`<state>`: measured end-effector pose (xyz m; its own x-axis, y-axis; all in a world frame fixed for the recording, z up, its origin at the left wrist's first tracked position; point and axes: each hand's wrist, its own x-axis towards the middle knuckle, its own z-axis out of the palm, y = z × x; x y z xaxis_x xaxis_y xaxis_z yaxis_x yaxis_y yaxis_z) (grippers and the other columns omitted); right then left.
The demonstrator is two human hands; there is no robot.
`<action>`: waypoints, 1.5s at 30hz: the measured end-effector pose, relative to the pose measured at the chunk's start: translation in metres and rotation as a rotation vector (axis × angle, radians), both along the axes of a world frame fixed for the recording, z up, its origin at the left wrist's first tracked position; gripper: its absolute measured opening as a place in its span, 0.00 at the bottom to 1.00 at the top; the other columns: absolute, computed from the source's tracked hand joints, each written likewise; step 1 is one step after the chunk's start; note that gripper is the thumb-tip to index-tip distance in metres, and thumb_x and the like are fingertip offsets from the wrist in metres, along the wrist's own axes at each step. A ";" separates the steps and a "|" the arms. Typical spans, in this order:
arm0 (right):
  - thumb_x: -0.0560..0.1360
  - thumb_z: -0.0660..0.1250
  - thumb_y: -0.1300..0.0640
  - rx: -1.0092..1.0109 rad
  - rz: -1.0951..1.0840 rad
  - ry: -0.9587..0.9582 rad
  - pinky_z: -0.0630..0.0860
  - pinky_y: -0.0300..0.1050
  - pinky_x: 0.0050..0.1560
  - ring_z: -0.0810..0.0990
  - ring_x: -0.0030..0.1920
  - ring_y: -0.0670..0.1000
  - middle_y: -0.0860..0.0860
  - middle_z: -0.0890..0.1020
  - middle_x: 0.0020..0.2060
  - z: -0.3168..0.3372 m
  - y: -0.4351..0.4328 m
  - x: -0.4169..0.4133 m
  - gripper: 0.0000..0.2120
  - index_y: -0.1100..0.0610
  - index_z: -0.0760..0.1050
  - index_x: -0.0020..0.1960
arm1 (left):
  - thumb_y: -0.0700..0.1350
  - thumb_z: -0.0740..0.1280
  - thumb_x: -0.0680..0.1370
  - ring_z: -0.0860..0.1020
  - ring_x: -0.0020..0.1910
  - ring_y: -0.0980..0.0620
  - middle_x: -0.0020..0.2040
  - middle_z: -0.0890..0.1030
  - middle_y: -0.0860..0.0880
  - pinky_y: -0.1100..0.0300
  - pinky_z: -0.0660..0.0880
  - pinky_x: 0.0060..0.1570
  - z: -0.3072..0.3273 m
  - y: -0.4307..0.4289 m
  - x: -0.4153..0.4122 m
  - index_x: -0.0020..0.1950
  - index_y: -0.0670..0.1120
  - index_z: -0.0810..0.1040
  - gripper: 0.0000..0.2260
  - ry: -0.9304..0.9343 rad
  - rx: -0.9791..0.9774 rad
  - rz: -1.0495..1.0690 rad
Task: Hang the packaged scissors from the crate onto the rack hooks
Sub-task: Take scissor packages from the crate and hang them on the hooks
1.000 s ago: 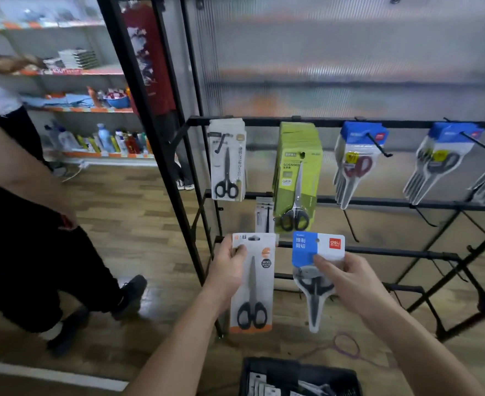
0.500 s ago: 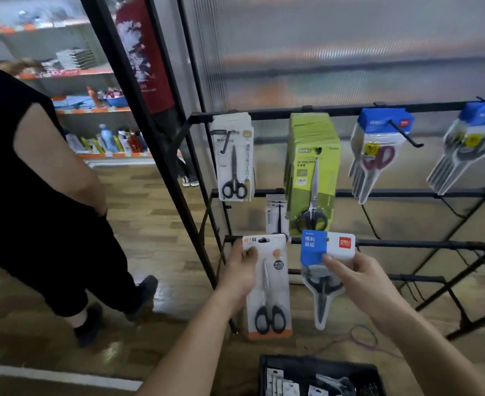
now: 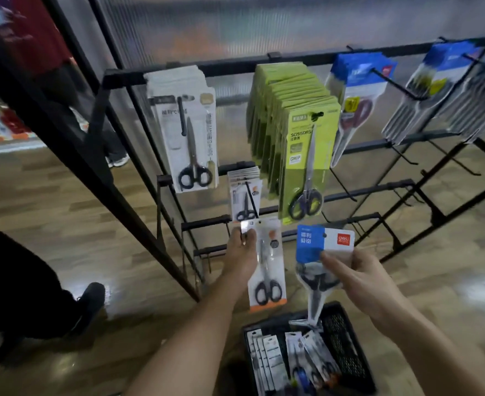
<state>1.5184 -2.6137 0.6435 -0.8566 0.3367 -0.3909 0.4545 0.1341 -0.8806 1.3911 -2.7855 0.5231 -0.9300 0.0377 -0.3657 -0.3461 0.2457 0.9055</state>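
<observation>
The left hand (image 3: 239, 258) fingers (image 3: 237, 237) pinch the orange pack (image 3: 268, 270) by its top corner and the right hand (image 3: 358, 278) grips the blue pack (image 3: 317, 242) below its header, above the crate (image 3: 346, 332).

Matt black metal rack (image 3: 292, 62), glossy plastic-fronted card packs (image 3: 309, 155), shiny wood-look floor (image 3: 64, 212).

Rack (image 3: 235, 65): before me, hooks carrying white packs (image 3: 182, 130), green packs (image 3: 307, 155), blue packs (image 3: 358, 78).
Floor (image 3: 64, 212): wood planks; my crate (image 3: 346, 347) stands here.
</observation>
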 end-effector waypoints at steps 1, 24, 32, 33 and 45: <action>0.79 0.70 0.51 0.004 -0.006 -0.010 0.78 0.47 0.49 0.87 0.44 0.45 0.47 0.88 0.46 -0.002 0.001 0.000 0.08 0.53 0.80 0.55 | 0.52 0.60 0.86 0.79 0.49 0.51 0.56 0.80 0.45 0.56 0.73 0.47 -0.001 0.002 -0.003 0.64 0.47 0.75 0.12 0.002 0.014 0.020; 0.80 0.69 0.51 0.014 0.031 -0.076 0.74 0.40 0.43 0.85 0.41 0.39 0.39 0.87 0.41 -0.020 0.018 0.011 0.02 0.48 0.79 0.53 | 0.47 0.64 0.84 0.78 0.59 0.47 0.70 0.76 0.44 0.56 0.72 0.56 0.030 -0.002 -0.088 0.76 0.44 0.68 0.20 -0.009 -0.167 0.089; 0.81 0.68 0.52 -0.034 0.160 0.111 0.81 0.52 0.51 0.87 0.45 0.49 0.49 0.88 0.43 0.013 0.075 0.030 0.07 0.55 0.81 0.53 | 0.49 0.63 0.83 0.77 0.65 0.53 0.68 0.77 0.53 0.59 0.73 0.62 0.098 0.007 0.069 0.71 0.54 0.73 0.15 0.208 -0.636 -0.328; 0.82 0.67 0.53 -0.039 0.180 0.149 0.80 0.47 0.47 0.87 0.44 0.48 0.49 0.88 0.43 0.017 0.084 0.035 0.07 0.55 0.81 0.53 | 0.50 0.64 0.83 0.76 0.66 0.52 0.70 0.76 0.53 0.59 0.72 0.64 0.109 0.017 0.088 0.74 0.53 0.72 0.18 0.223 -0.696 -0.338; 0.80 0.70 0.52 -0.070 0.020 0.338 0.82 0.56 0.50 0.85 0.46 0.62 0.60 0.86 0.46 0.067 0.178 0.106 0.08 0.56 0.83 0.52 | 0.57 0.61 0.84 0.70 0.70 0.55 0.72 0.71 0.59 0.54 0.70 0.70 0.173 0.113 0.209 0.77 0.58 0.66 0.21 0.408 -0.869 -0.426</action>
